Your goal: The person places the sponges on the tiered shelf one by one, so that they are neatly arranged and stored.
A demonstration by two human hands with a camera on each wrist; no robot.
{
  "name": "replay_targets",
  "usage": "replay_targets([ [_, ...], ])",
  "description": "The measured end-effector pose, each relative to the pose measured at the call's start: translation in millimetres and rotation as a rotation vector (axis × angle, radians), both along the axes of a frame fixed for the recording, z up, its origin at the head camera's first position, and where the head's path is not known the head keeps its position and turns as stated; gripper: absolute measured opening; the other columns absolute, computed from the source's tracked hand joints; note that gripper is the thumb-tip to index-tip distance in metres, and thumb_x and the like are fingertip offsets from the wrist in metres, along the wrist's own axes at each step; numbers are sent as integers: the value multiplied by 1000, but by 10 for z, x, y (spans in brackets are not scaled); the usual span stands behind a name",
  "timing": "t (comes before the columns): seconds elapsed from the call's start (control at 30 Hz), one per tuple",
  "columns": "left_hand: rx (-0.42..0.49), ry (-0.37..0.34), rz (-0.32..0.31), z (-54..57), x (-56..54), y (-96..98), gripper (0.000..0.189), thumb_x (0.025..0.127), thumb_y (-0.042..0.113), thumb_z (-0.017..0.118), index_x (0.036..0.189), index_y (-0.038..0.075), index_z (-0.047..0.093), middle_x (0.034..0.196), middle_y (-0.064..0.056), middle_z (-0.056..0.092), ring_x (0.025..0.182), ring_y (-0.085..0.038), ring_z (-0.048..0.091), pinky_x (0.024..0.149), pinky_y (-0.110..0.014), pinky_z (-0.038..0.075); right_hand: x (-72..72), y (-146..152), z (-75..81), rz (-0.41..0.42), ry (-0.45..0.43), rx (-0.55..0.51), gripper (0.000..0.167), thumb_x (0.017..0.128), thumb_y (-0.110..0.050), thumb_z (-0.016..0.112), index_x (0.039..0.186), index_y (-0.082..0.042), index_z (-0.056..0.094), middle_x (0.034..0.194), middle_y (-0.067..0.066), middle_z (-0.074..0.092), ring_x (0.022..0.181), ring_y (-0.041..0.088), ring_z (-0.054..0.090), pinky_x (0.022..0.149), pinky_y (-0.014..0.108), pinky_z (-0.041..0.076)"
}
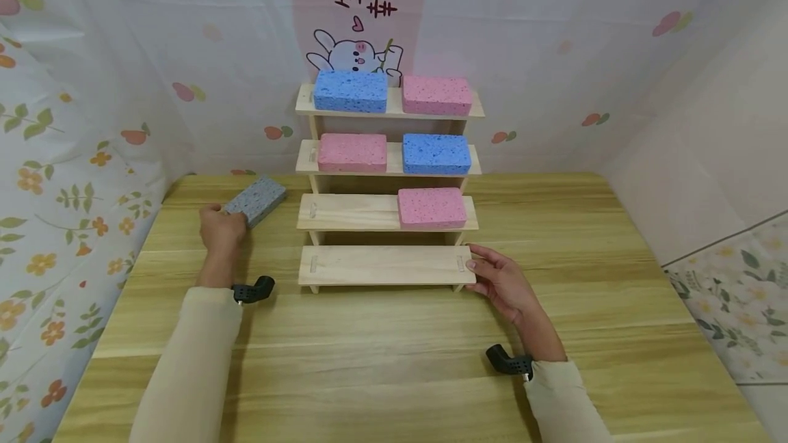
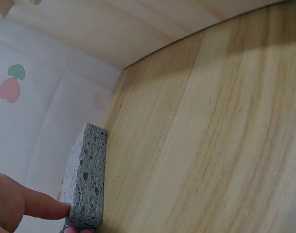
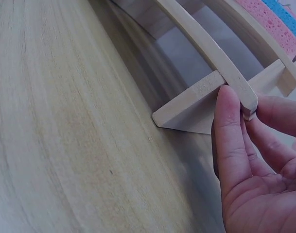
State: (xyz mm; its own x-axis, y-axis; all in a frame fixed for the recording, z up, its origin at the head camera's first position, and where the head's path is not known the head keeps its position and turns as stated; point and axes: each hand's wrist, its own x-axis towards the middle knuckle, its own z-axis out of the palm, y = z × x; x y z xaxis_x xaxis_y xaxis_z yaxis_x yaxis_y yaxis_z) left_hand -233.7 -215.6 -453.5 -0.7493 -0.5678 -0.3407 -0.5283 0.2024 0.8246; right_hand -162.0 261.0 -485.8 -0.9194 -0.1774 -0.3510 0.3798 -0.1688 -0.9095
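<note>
At the left of the table, my left hand pinches the near end of a grey sponge; in the left wrist view the thumb lies against the speckled sponge, which is on the wood surface. My right hand grips the right end of the lowest step of a wooden tiered rack. The right wrist view shows thumb and fingers around that board's end. On the top step sit a blue sponge and a pink sponge.
A pink sponge and a blue sponge lie on the second step. Another pink sponge rests at the right of the third step. The rack stands on a wood-grain table, with a printed white cloth behind.
</note>
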Motion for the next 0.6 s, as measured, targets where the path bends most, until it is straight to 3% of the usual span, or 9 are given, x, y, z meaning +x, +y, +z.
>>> replay_targets([
  [0.37,-6,-6,75,5,0,27,71,86,8,47,150,7,17,145,-22,39,124,-33,39,104,-42,36,7,-8,9,6,2,-2,58,97,-9,58,148,2,32,107,1,63,84,13,65,68,23,56],
  [0.5,10,14,76,-2,-15,32,73,87,8,50,152,13,17,145,-18,39,117,-28,40,93,-36,40,4,-9,11,8,-1,1,58,97,-9,58,148,1,32,108,2,62,84,13,65,68,23,56],
  [0.6,-11,50,46,-4,-22,24,71,87,6,51,153,18,25,149,-14,37,114,-27,40,82,-32,40,1,-5,14,5,0,0,58,97,-8,58,148,2,32,108,2,62,84,13,65,67,23,56],
])
